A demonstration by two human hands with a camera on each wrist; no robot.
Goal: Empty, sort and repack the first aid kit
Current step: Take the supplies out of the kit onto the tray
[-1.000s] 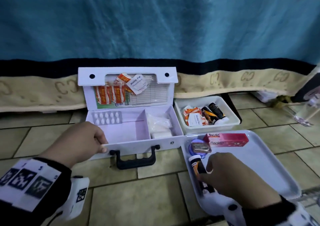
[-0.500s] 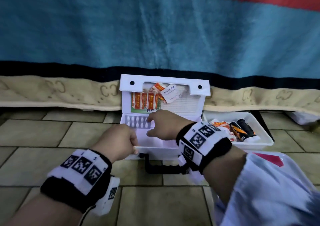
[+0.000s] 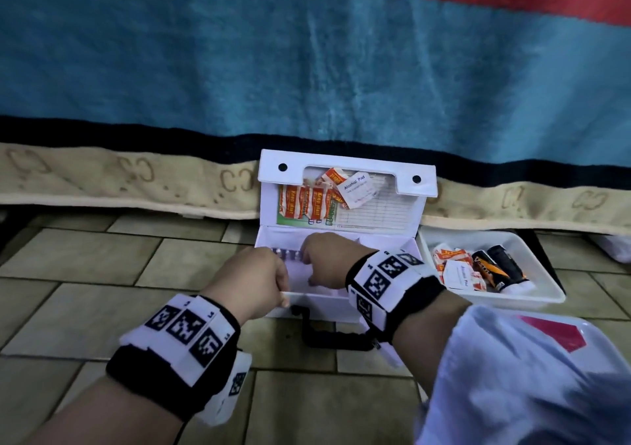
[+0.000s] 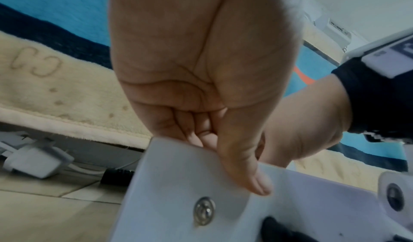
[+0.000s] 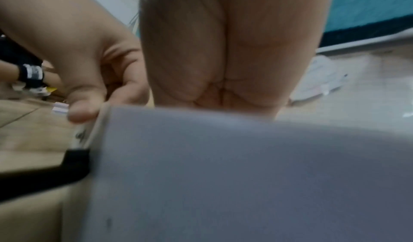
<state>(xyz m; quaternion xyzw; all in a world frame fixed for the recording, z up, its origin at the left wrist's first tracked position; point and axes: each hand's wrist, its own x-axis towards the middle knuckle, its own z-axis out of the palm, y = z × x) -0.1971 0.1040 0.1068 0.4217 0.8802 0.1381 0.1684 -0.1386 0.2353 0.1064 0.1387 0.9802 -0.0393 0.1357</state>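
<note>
- First aid kit [image 3: 382, 212] sits open on the floor tiles [image 3: 102, 274], lid propped up at the far side.
- Left hand [image 3: 251, 282] pinches its near-left rim.
- Right hand [image 3: 327, 260] reaches inside next to the pill strip [image 3: 286, 254]; can't tell if it's holding anything.

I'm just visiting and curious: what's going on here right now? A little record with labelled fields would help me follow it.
Setting: tiled floor beside a hanging blanket
First aid kit: open, lid upright
Left hand: grips the kit's front edge
Right hand: reaching inside the kit; whether it holds anything is hidden
Pill blister pack: in the kit, partly hidden
Lid pocket: plasters, alcohol pad
White tray: sachets, two dark tubes
</note>
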